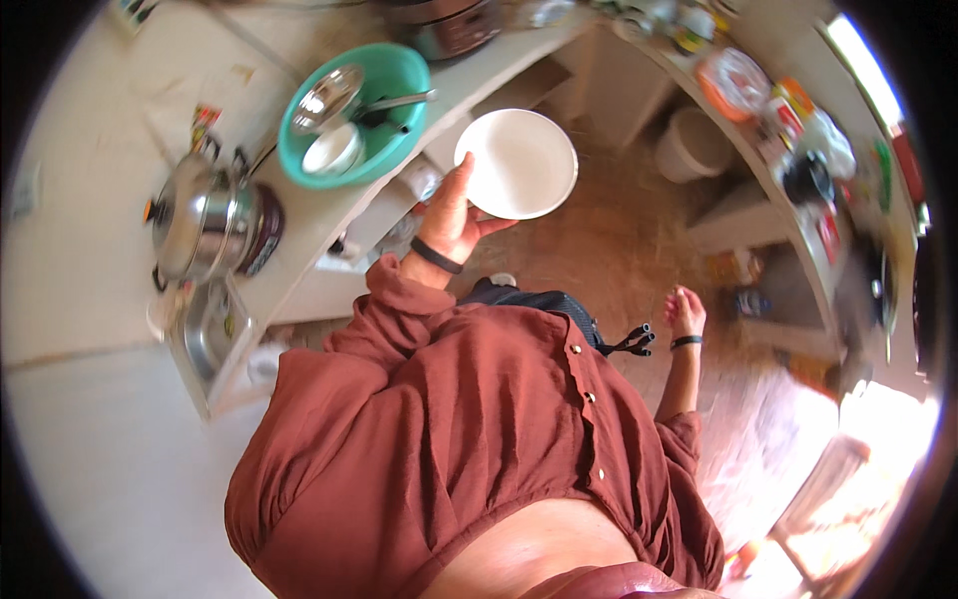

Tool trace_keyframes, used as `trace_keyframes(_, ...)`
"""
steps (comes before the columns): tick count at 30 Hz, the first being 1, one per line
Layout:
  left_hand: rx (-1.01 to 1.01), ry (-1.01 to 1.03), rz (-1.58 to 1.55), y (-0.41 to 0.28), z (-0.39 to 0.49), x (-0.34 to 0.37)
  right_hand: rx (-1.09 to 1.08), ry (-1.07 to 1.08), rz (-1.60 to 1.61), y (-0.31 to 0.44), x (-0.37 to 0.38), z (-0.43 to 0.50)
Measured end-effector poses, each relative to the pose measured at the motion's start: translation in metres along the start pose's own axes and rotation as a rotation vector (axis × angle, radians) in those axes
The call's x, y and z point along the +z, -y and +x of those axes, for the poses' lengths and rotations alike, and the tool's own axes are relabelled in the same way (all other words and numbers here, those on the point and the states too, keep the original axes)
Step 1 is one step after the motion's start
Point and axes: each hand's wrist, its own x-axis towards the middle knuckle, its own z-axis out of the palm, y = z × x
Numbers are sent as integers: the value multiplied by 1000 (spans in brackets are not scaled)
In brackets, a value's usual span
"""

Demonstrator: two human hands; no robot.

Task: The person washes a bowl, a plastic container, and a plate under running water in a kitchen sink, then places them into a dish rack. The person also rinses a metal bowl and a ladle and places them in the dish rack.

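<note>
My left hand [453, 217] grips a shallow white bowl [520, 165], its thumb at the rim and its other fingers partly hidden under the bowl. The bowl's inside faces up and looks bare. It is held over the floor, just off the counter's front edge. Beside it on the counter stands a green plastic basin [400, 64] with a shiny metal dish [327, 97], a small white bowl [329, 152] and a metal-handled utensil [400, 100] in it. My right hand [684, 313] hangs low at my side, apart from the shelves, fingers loosely curled; no object shows clearly in it.
A lidded steel pot [198, 217] and a metal sink [212, 326] are on the left of the counter [299, 239]. An appliance [449, 26] sits farther back. To the right, a cluttered curved shelf [748, 150] stands above a white bucket [692, 146] on the floor [599, 247].
</note>
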Motion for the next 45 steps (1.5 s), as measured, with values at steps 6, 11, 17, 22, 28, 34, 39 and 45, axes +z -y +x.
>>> trace_keyframes(6, 78, -112, -106, 4, -21, -13, -109, 604, -230, 128, 168, -14)
trace_keyframes(11, 140, -124, -76, -9, -4, -23, -143, 904, -298, 177, 270, -47)
trace_keyframes(17, 156, -65, 30, -42, 30, -58, -278, 874, -516, 187, 344, -39)
trace_keyframes(22, 166, -128, 152, -72, 55, -113, -184, 737, -436, 187, 383, -32)
trace_keyframes(28, 270, -503, 348, -122, 78, -280, -233, 556, -374, 202, 397, -30)
trace_keyframes(34, 65, -629, -6, -155, 137, -366, -235, 397, -289, 195, 381, -23)
trace_keyframes(39, 32, -675, -126, -155, 183, -372, -204, 322, -249, 188, 374, -25)
trace_keyframes(45, 120, -675, -107, -146, 212, -386, -203, 308, -252, 185, 368, -19)
